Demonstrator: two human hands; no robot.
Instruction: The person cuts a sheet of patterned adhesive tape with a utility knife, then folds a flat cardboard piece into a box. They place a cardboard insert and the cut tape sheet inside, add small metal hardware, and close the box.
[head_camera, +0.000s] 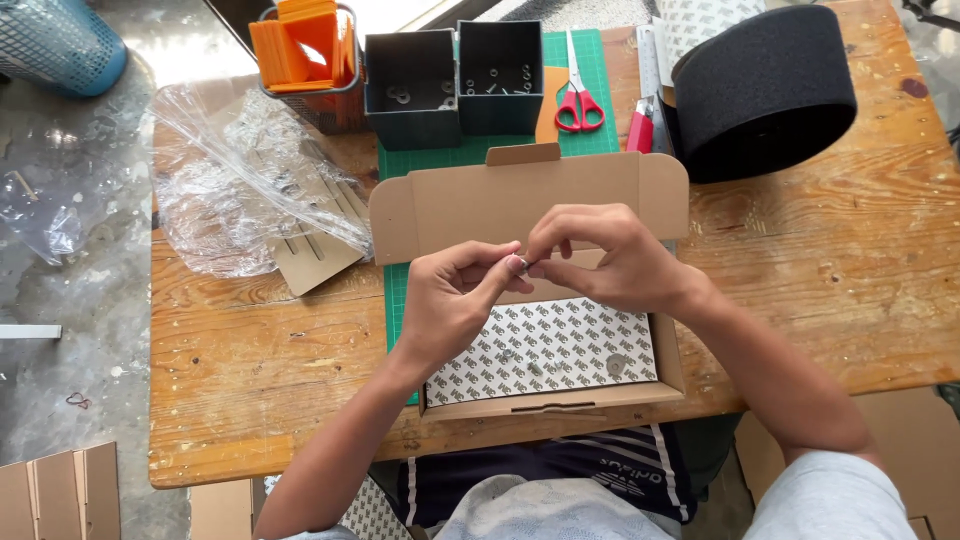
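Both hands meet above the open cardboard box (545, 300) — left hand (450, 305) and right hand (600, 255) pinching one small metal ring (519, 264) between fingertips, with the parts bins (455, 80) within reach at 12 o'clock on the counter (800, 270).

Both hands, left hand (450, 300) and right hand (605, 258), pinch a small metal part (518, 264) above the open cardboard box (530, 200) on the bench (800, 260).
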